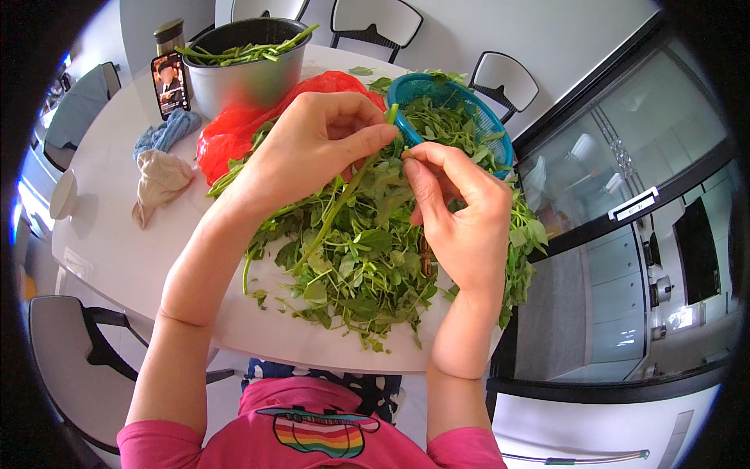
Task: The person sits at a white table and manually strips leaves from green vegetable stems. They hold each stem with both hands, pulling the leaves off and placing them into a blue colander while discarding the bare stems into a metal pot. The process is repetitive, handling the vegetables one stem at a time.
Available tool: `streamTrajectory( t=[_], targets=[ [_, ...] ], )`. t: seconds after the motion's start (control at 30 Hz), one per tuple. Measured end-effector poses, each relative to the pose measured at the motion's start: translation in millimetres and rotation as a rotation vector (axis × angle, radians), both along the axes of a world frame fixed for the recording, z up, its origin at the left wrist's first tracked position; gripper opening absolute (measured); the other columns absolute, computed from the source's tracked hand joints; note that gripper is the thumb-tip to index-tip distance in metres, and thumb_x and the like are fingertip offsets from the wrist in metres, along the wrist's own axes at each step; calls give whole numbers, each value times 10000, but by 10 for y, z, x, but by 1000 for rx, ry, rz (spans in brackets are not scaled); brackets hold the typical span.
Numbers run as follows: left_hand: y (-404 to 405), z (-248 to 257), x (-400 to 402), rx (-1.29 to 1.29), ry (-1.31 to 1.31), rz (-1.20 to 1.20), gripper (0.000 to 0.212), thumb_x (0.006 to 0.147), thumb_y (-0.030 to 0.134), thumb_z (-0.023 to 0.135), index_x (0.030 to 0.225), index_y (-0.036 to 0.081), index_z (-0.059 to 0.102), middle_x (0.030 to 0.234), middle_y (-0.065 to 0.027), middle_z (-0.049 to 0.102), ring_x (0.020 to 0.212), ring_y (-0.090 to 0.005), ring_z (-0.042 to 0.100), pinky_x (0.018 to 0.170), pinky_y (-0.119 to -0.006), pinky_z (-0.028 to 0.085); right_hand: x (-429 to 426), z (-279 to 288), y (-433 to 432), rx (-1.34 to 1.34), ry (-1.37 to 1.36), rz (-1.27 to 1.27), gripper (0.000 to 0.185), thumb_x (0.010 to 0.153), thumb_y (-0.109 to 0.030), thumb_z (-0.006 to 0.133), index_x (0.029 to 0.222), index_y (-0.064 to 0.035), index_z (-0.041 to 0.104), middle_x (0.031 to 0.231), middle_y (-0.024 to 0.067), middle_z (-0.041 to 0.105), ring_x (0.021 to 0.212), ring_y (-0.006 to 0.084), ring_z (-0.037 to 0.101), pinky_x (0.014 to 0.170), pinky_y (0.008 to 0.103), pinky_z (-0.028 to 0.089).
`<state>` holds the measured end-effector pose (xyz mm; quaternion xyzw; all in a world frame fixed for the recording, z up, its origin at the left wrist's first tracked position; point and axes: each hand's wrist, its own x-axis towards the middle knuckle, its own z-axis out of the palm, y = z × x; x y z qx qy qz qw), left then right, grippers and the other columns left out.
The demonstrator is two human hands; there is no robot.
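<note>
A long green stem (pixel 331 220) is pinched between the thumb and fingers of my left hand (pixel 319 138); its top end sticks up past the thumb and its lower part slants down over the greens. My right hand (pixel 463 196), just to the right, pinches a small green bit (pixel 408 151) between thumb and forefinger. Beneath both hands spreads a loose heap of leafy greens (pixel 357 287). Behind my right hand a teal mesh basket (pixel 489 120) holds picked leaves (pixel 436 123). A silver pot (pixel 246 85) at the back left contains cut green stems (pixel 252 54).
A red plastic bag (pixel 225 143) lies behind my left hand. On the left of the white table (pixel 111 240) are a propped phone (pixel 170 85), a blue cloth (pixel 167 132), a beige cloth (pixel 161 176) and a tilted white bowl (pixel 63 194). Chairs (pixel 82 346) surround the table.
</note>
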<state>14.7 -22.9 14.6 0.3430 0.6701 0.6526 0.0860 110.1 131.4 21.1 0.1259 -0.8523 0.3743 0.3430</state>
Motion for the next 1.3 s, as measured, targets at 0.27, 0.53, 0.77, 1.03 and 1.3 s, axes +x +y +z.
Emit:
streamTrajectory(
  t=[0.27, 0.53, 0.77, 1.03, 1.3],
  targets=[
    [-3, 7, 0, -7, -6, -28, 175, 908, 176, 641, 910, 3, 608, 756, 38, 567, 646, -26, 508, 563, -186, 404, -2, -9, -25, -17, -72, 16, 126, 811, -5, 702, 920, 4, 640, 668, 12, 608, 538, 32, 513, 492, 192, 409],
    [25, -42, -15, -17, -14, -34, 143, 905, 130, 638, 909, -9, 604, 796, 42, 572, 707, -9, 512, 604, -171, 415, 14, -4, -39, 158, -109, -21, 207, 752, -92, 741, 894, 0, 621, 713, 138, 615, 564, 296, 590, 527, 365, 468],
    [56, -52, 15, -65, 41, -26, 128, 901, 103, 632, 893, -21, 602, 794, 45, 570, 738, -3, 516, 632, -168, 428, -6, -32, -49, 254, -39, -45, 176, 758, -121, 730, 834, -14, 612, 700, 148, 605, 566, 333, 573, 513, 393, 448],
    [26, 18, 70, -56, 57, 24, 148, 900, 140, 643, 893, -5, 611, 789, 44, 575, 718, -5, 514, 610, -174, 425, -34, -57, -51, 44, -55, 27, 147, 802, -97, 706, 767, 15, 617, 571, 127, 527, 480, 237, 478, 461, 326, 376],
    [37, -29, 43, -43, 77, -1, 160, 922, 166, 622, 910, 9, 596, 771, 52, 573, 673, 6, 476, 566, -162, 374, -25, -17, -33, 7, -250, 22, 144, 762, -111, 725, 768, -6, 628, 564, 151, 548, 478, 302, 540, 474, 357, 417]
  ],
)
